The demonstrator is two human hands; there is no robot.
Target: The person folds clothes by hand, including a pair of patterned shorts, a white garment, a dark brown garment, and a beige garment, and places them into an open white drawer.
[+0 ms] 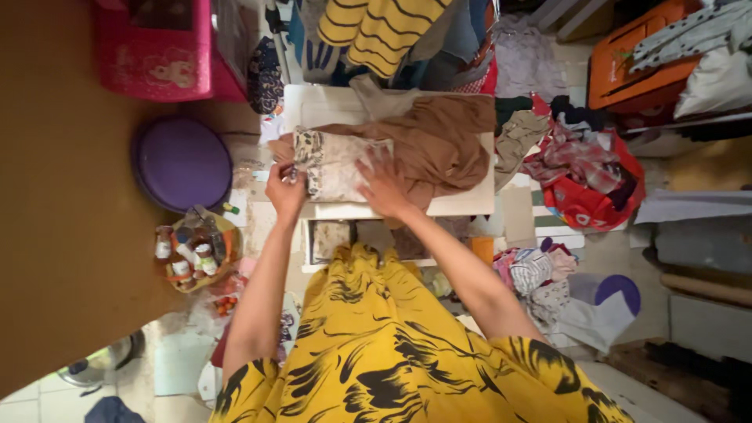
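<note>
A brown garment (439,141) with a pale patterned part (337,168) lies spread on a white table (462,205). My left hand (283,188) pinches the patterned edge at the garment's left end. Fingers spread, my right hand (381,184) presses flat on the pale fabric near the middle. Both arms reach forward over my yellow and black dress (392,352).
A purple round lid (182,162) and a basket of small bottles (192,251) are at the left. A pink box (157,51) stands at the top left. Piles of clothes (583,168) lie right of the table, with an orange crate (634,66) beyond.
</note>
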